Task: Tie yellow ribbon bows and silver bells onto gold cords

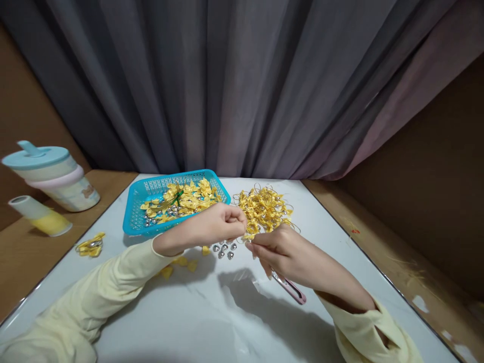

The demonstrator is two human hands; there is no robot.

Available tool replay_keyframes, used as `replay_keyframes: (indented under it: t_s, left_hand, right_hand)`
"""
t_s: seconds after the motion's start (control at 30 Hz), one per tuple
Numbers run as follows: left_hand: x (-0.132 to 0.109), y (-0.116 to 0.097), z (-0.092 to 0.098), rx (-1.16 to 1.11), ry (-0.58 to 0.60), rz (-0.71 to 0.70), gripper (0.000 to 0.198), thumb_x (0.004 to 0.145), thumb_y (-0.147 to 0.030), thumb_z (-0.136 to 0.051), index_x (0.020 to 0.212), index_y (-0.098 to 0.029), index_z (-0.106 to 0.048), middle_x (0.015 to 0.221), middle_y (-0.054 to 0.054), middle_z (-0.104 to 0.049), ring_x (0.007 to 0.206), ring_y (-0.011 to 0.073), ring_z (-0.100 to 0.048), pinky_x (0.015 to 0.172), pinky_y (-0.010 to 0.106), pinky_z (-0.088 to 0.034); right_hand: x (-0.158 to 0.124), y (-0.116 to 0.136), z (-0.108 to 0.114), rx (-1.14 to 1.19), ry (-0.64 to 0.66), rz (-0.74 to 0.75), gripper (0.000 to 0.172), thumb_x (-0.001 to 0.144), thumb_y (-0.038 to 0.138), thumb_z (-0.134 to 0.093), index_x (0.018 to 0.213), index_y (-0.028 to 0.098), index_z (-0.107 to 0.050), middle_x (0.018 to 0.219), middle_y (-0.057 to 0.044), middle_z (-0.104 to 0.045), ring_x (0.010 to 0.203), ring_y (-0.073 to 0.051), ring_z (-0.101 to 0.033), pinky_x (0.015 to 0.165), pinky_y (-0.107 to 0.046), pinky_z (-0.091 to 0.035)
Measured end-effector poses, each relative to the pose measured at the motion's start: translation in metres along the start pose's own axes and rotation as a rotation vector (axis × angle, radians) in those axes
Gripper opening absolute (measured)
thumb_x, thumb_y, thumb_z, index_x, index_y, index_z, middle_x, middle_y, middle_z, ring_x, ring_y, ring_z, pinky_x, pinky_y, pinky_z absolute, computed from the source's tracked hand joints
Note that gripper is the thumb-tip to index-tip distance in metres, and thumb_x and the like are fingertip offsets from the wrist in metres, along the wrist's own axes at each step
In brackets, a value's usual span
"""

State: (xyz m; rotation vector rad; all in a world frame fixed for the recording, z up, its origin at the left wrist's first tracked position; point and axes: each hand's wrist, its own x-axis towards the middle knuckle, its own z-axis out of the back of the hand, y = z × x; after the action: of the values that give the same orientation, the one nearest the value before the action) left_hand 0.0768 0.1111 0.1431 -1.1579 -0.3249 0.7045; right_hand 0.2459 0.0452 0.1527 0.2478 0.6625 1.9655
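My left hand (217,224) is closed in a pinch on a small yellow ribbon bow (249,235) above the white table. My right hand (278,249) meets it from the right, its fingertips pinched at the same bow. A pink snipper (290,289) is tucked in the right palm and sticks out below it. Several small silver bells (224,249) lie on the table just under both hands. Behind the hands sits a heap of finished yellow bows with thin loops (264,205).
A blue plastic basket (136,219) with yellow bows and silver bells stands at the back left. Loose yellow scraps (89,245) lie at the left, more (180,263) under my left forearm. A lidded cup (56,176) and a small roll (40,215) stand on the wooden ledge.
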Motion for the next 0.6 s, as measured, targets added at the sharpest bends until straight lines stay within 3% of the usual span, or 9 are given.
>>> replay_keyframes:
  t_s: [0.1, 0.2, 0.27, 0.33, 0.47, 0.6]
  left_hand:
    - [-0.001, 0.001, 0.002, 0.034, 0.083, -0.006, 0.009, 0.072, -0.018, -0.042, 0.064, -0.017, -0.047, 0.055, -0.005, -0.041, 0.049, 0.0071, -0.035, 0.046, 0.019, -0.026]
    - [-0.004, 0.002, 0.001, 0.14, 0.262, -0.028, 0.009, 0.076, -0.024, -0.048, 0.078, -0.018, -0.053, 0.066, -0.002, -0.055, 0.058, 0.0099, -0.048, 0.051, 0.019, -0.033]
    - [-0.006, 0.002, -0.003, 0.181, 0.408, -0.035, 0.024, 0.077, -0.034, -0.056, 0.096, -0.019, -0.053, 0.076, 0.0, -0.061, 0.066, 0.0122, -0.054, 0.056, 0.019, -0.038]
    - [-0.006, 0.003, -0.012, 0.202, 0.48, -0.059, 0.038, 0.077, -0.043, -0.059, 0.105, -0.02, -0.05, 0.075, 0.0, -0.062, 0.067, 0.0131, -0.056, 0.055, 0.019, -0.039]
    - [-0.006, 0.01, -0.034, 0.305, 0.504, -0.241, 0.013, 0.085, -0.031, -0.051, 0.084, -0.018, -0.051, 0.059, -0.002, -0.051, 0.057, 0.0117, -0.051, 0.05, 0.019, -0.035]
    - [-0.007, 0.023, -0.053, 0.504, 0.456, -0.395, 0.013, 0.085, -0.02, -0.044, 0.073, -0.018, -0.049, 0.055, -0.002, -0.04, 0.048, 0.0119, -0.038, 0.044, 0.022, -0.028]
  right_hand:
    - [-0.005, -0.003, 0.003, -0.082, 0.008, 0.045, 0.035, 0.089, 0.018, -0.039, 0.055, 0.014, -0.047, 0.047, 0.002, -0.051, 0.041, -0.005, -0.038, 0.047, -0.02, -0.027]
    - [-0.009, -0.002, 0.004, -0.201, 0.105, 0.092, 0.03, 0.087, 0.015, -0.041, 0.059, 0.014, -0.052, 0.045, 0.003, -0.045, 0.039, -0.005, -0.031, 0.045, -0.021, -0.023]
    - [-0.011, 0.0, 0.003, -0.293, 0.186, 0.097, 0.025, 0.084, 0.014, -0.044, 0.063, 0.013, -0.056, 0.047, 0.003, -0.043, 0.04, -0.005, -0.027, 0.045, -0.022, -0.02]
    - [-0.014, 0.002, -0.001, -0.368, 0.255, 0.079, 0.021, 0.082, 0.013, -0.047, 0.066, 0.013, -0.06, 0.05, 0.002, -0.045, 0.042, -0.005, -0.024, 0.045, -0.022, -0.019]
    - [-0.027, -0.002, -0.018, -0.401, 0.266, 0.101, 0.019, 0.08, 0.013, -0.048, 0.066, 0.014, -0.061, 0.051, 0.002, -0.049, 0.043, -0.007, -0.021, 0.044, -0.023, -0.017]
    - [-0.042, -0.012, -0.041, -0.39, 0.238, 0.13, 0.018, 0.073, 0.008, -0.047, 0.061, 0.016, -0.057, 0.051, 0.003, -0.049, 0.044, -0.007, -0.02, 0.044, -0.024, -0.017]
